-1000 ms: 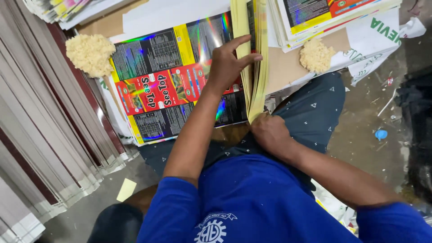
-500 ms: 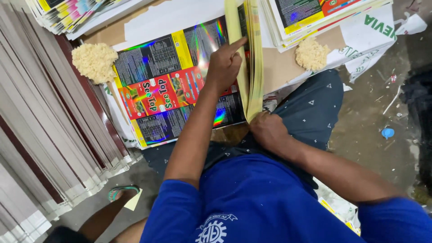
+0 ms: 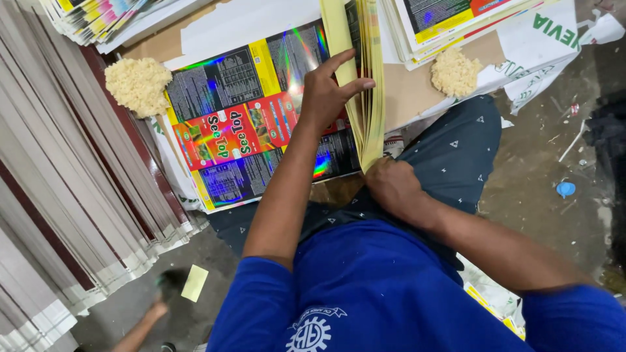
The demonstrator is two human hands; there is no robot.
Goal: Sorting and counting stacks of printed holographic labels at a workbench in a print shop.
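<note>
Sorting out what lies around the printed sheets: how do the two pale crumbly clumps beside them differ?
The left clump looks larger than the right clump. The left clump lies beside the flat holographic sheet, near the fanned grey board stacks; the right clump sits on brown board below another sheet pile. Both are cream, coarse and untouched: the left hand and right hand hold the upright yellow-edged sheet bundle.
</note>
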